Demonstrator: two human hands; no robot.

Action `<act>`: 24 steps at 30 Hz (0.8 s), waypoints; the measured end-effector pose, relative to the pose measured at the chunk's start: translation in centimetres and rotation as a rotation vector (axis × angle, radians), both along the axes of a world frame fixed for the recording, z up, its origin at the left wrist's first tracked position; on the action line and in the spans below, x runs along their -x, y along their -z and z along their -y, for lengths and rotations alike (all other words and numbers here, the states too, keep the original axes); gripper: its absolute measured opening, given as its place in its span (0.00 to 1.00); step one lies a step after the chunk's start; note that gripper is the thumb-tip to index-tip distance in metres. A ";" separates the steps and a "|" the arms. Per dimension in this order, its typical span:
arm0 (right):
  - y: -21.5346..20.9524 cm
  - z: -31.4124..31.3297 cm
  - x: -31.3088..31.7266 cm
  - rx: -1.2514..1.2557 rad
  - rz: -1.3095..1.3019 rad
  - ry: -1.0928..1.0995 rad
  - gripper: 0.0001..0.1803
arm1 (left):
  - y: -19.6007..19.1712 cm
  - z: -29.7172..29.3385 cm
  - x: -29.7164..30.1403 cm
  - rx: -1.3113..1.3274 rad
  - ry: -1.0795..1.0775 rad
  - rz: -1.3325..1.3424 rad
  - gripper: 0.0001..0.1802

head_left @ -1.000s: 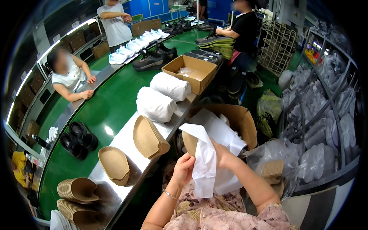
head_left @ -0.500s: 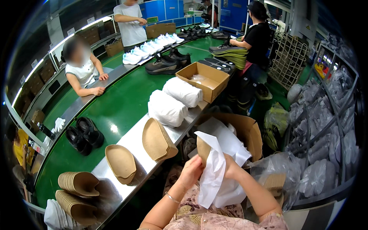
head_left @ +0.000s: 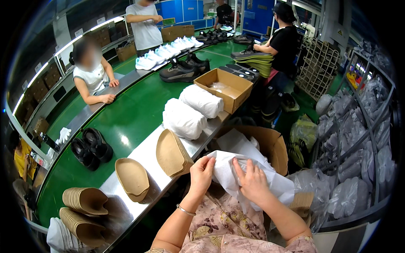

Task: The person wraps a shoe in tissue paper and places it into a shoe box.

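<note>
Both hands grip a sheet of white tissue paper (head_left: 236, 173) just above the lap: the left hand (head_left: 202, 172) pinches its near-left edge, and the right hand (head_left: 253, 185) presses flat on its middle, fingers spread. The sheet's long axis runs rightward and down toward the open cardboard box (head_left: 276, 145), probably holding more paper. Tan moulded shoe inserts (head_left: 171, 154) lean on the surface (head_left: 139, 152) just left.
</note>
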State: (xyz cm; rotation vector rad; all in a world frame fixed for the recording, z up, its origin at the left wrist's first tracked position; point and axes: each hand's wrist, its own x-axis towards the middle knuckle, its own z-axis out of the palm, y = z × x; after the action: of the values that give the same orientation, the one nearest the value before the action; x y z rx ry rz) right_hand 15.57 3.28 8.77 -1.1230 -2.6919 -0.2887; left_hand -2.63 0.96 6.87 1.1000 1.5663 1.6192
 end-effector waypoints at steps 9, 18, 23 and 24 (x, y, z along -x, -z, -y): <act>-1.2 0.1 -0.1 -0.107 0.021 -0.043 0.41 | -0.7 -2.5 2.4 -0.021 -0.034 -0.179 0.11; -1.8 -4.6 1.1 -0.322 0.031 0.274 0.38 | -3.3 5.1 -5.5 -0.244 0.029 -0.154 0.13; -2.4 -3.7 3.6 -0.323 0.017 0.293 0.42 | 1.6 1.1 -6.2 -0.062 0.092 -0.047 0.29; -2.4 -3.4 4.0 -0.317 -0.003 0.280 0.42 | 1.8 0.4 -5.9 -0.030 0.129 0.103 0.31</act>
State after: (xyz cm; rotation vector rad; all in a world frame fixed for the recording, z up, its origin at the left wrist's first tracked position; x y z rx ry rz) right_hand 11.55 6.70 11.16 -1.3876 -2.3683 -0.7281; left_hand 3.28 0.60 5.02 1.0922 1.3811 1.5917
